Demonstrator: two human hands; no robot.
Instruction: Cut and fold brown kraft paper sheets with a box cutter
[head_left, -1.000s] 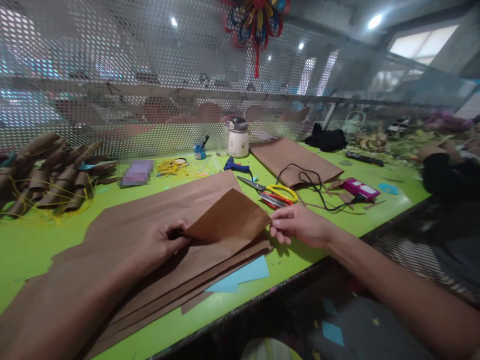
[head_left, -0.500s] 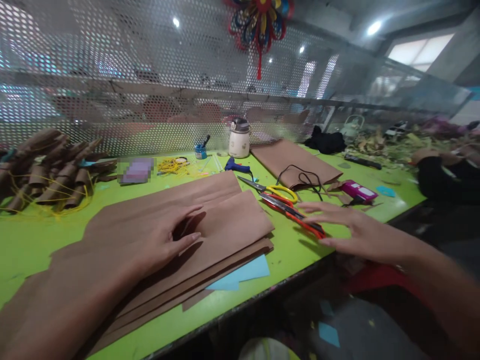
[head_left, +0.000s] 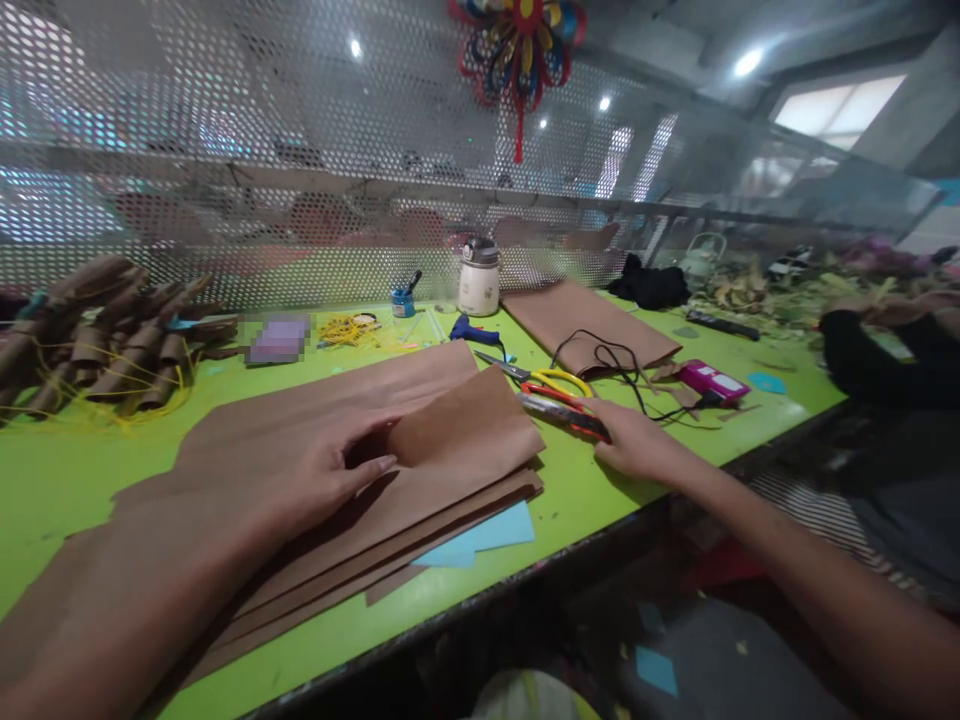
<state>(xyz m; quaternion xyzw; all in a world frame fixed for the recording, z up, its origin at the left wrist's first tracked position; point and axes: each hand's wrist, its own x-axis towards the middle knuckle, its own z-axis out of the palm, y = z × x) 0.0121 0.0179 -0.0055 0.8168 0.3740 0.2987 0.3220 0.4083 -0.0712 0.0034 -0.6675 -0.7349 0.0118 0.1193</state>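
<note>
A stack of brown kraft paper sheets [head_left: 457,455] lies on the green table in front of me. My left hand [head_left: 330,470] rests on the stack, thumb in front and fingers curled behind the raised, bent edge of the top sheet; the fingertips are partly hidden. To the right of the stack, my right hand [head_left: 634,440] is closed around the handles of red-handled scissors [head_left: 559,408], which lie low over the table, blades pointing left. Just beyond them is a pair of yellow-handled scissors [head_left: 559,380]. Light-blue paper [head_left: 487,535] sticks out under the stack's near edge.
Behind are a blue glue gun [head_left: 474,330], a bottle [head_left: 478,278] and more brown paper [head_left: 589,320] with a black cord. A magenta box [head_left: 712,382] sits right. Tied brown rolls [head_left: 112,340] lie left. The table's front edge [head_left: 465,600] runs diagonally.
My right hand has moved left and closed around the red-handled scissors, having been spread over them. Under my left hand, the top sheet's edge has risen and bent more.
</note>
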